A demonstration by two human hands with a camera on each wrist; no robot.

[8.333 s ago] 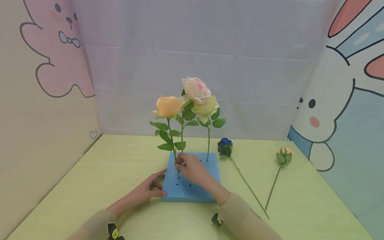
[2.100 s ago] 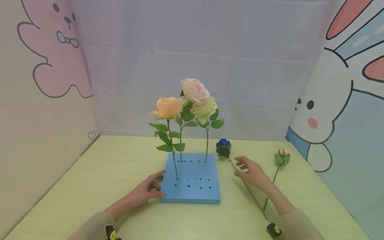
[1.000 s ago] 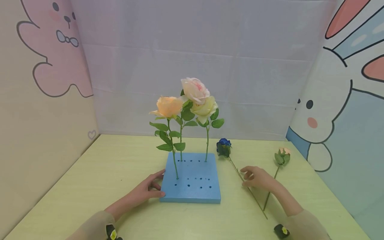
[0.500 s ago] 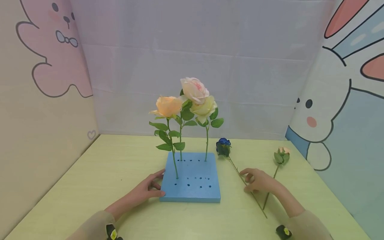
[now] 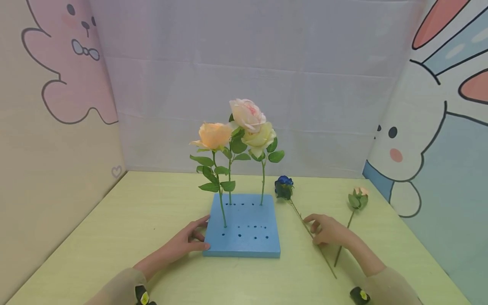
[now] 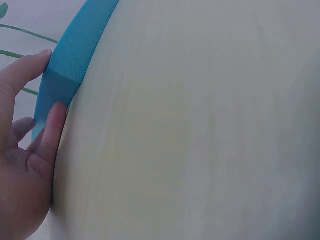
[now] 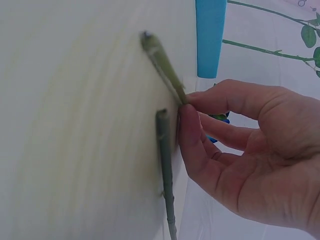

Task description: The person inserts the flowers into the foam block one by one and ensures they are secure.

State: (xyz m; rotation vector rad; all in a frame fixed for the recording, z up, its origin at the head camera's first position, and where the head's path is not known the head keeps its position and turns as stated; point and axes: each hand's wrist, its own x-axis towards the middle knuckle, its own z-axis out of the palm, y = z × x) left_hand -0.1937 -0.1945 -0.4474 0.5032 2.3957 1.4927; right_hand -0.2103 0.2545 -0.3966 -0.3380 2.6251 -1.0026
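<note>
My right hand (image 5: 331, 231) pinches the stem of the blue rose (image 5: 284, 187) lying right of the foam board. In the right wrist view, thumb and fingertip meet on that stem (image 7: 163, 65), its cut end pointing away from the hand. My left hand (image 5: 184, 240) rests against the left side of the blue board (image 5: 244, 249), its thumb at the front corner. Three roses stand upright in the board's holes: a peach rose (image 5: 214, 135) at front left, a pale pink rose (image 5: 248, 115) behind, and a yellow-green rose (image 5: 260, 139) at back right.
Another rose, small and peach (image 5: 358, 199), lies on the right of the table (image 5: 167, 195), its stem end close to the blue rose's stem. Several small holes dot the board. Patterned walls stand left and right, with a pale curtain (image 5: 244, 51) behind.
My right hand has left the peach rose standing in the board, moved right to the blue rose and pinched its stem, which has shifted slightly left. My left hand stays at the board.
</note>
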